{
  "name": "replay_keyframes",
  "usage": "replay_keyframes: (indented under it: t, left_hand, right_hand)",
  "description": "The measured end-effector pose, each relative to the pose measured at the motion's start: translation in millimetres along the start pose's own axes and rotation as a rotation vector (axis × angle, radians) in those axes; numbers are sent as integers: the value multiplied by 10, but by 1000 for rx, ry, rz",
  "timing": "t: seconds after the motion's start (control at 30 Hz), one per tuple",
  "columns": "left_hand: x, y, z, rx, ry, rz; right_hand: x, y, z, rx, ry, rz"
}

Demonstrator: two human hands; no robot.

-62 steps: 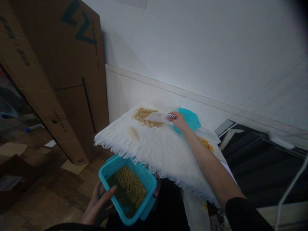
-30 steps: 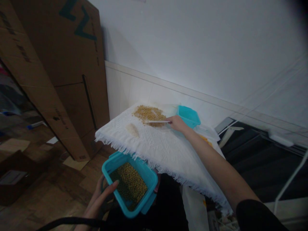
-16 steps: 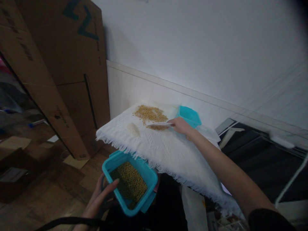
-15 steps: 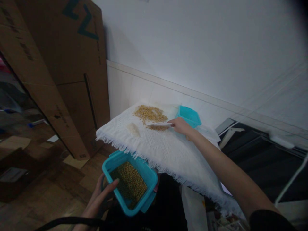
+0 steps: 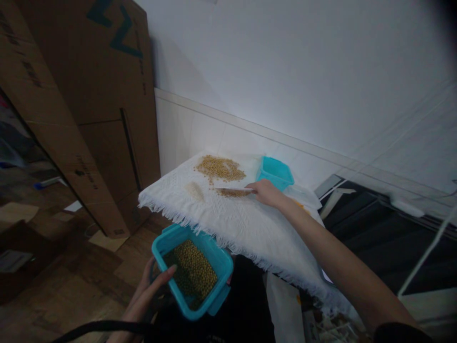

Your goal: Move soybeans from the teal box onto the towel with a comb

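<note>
The turquoise container (image 5: 212,250) sits below the near fringe of the white cloth (image 5: 243,224), tilted so that its inside shows: an oblong box with rounded corners and a thick rim. Round yellow beans (image 5: 196,267) cover much of its floor, with a dark green patch (image 5: 183,282) along the left side – too dim to tell whether small beans or shadow. On the cloth, a loose pile of yellow beans (image 5: 219,166) spreads out, and a narrower line of them lies just under a thin white tool (image 5: 233,189), seen nearly edge-on. A patch of pale grains (image 5: 194,190) lies nearer the fringe. The left hand (image 5: 149,287) grips the container's left side, thumb over the rim and fingers outside. The right arm reaches forward from the lower right; the right hand (image 5: 264,191) is closed on the tool's near end – knuckles up, beside a second turquoise container (image 5: 280,181).
</note>
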State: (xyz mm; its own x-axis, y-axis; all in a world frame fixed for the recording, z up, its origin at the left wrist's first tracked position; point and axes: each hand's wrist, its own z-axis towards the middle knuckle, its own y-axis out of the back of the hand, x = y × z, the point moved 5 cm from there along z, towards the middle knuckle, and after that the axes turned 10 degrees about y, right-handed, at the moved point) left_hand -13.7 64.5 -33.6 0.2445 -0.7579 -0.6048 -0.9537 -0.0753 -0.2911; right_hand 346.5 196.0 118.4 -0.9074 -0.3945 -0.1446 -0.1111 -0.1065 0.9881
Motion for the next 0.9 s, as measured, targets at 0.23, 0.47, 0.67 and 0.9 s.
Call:
replay_keyframes:
  t: [0.23,0.47,0.67,0.9]
  left_hand:
    - [8,-1,11,8,-17,-1]
    - [31,0,16,18,-20,3]
    - [27,-25,-11,25,-41,4]
    - [51,-47,-15,38,-43,-3]
  right_hand:
    - [114,27,-114,41,-3,-38]
    - [253,72,-207,71,-19,-43]
    - [355,116,-270,61,-2,-23]
    - [329,244,-243,41,-39,-29]
